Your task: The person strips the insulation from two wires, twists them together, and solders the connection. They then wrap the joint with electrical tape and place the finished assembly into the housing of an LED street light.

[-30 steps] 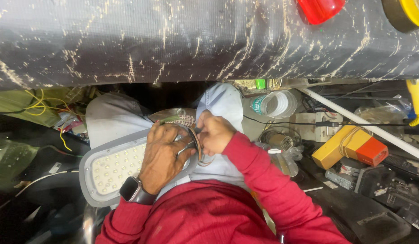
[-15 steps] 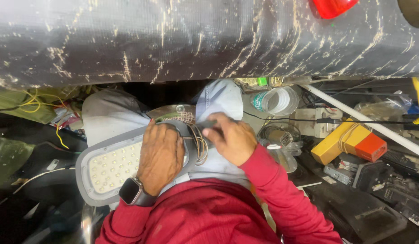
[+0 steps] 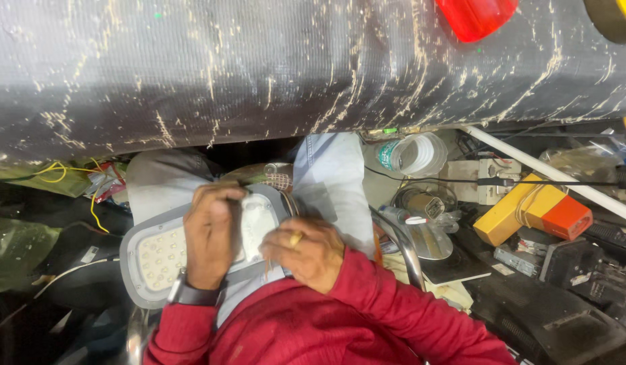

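A grey LED lamp fixture (image 3: 157,253) with a white panel of small diodes lies across my lap. My left hand (image 3: 210,236), with a dark watch on its wrist, grips over the lamp's middle, its fingertips curled at the far edge of the white housing cover (image 3: 259,220). At the cover's near right edge rests my right hand (image 3: 306,251), which wears a ring. Its fingers are curled on the lamp, and thin wire ends (image 3: 266,268) show just below them. Both sleeves are red.
A dark scratched tabletop (image 3: 259,74) overhangs at the top, with a red object (image 3: 476,15) on it. To the right lie a clear plastic jar (image 3: 415,154), a yellow and orange box (image 3: 532,209), a white pipe (image 3: 549,172) and dark electronic parts. Yellow wires (image 3: 56,172) are at left.
My right hand has moved from the lamp's far end toward my body and to the cover's near edge. The wire loop seen between my hands earlier no longer shows. My left hand has slid slightly.
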